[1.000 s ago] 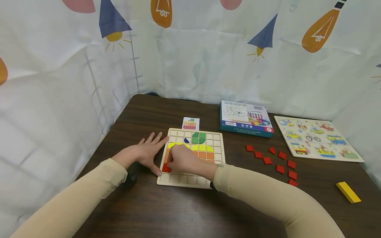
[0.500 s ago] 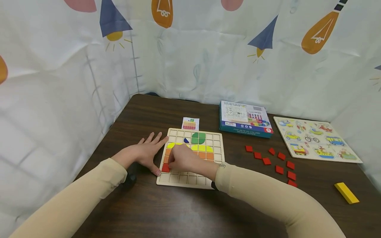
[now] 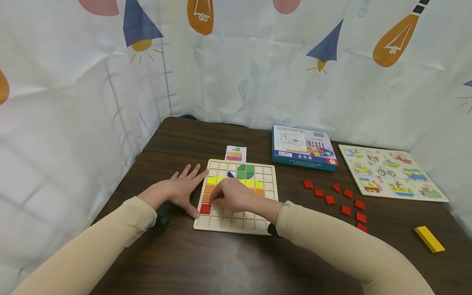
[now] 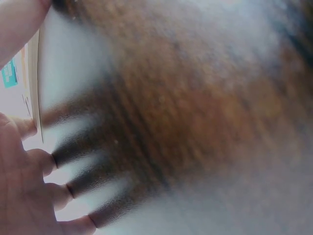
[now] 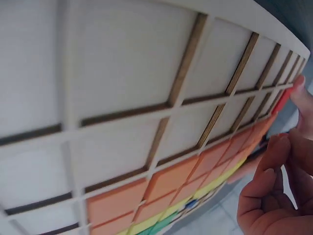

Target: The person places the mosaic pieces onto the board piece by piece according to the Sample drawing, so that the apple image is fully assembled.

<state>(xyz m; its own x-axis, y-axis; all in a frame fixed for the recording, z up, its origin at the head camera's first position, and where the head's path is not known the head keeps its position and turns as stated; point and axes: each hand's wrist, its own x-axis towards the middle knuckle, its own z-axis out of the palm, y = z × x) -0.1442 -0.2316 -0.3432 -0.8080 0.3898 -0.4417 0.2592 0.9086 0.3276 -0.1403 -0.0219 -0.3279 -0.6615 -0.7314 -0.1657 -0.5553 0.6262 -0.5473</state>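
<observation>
A wooden grid board (image 3: 239, 223) lies on the dark table. My left hand (image 3: 182, 190) rests spread along its left side, the thumb touching the board's edge near a red square tile (image 3: 205, 209). Over the board's middle is my right hand (image 3: 233, 195), fingers curled and fingertips close together. In the right wrist view the thumb and fingers (image 5: 274, 161) meet; whether a tile is between them is unclear. Orange tiles (image 3: 207, 198), yellow tiles (image 3: 212, 180), green leaf-shaped tiles (image 3: 246, 171) and a blue tile (image 3: 230, 174) sit in the grid. The right hand hides some cells.
A pattern card (image 3: 236, 153) lies behind the board. Several loose red tiles (image 3: 346, 210) are scattered to the right. Farther away are a boxed set (image 3: 304, 148) and a vehicle puzzle (image 3: 392, 174). A yellow block (image 3: 429, 239) lies far right.
My right hand has moved slightly right, away from the red tile at the board's left edge, leaving that tile more exposed. The left hand has stayed in place.
</observation>
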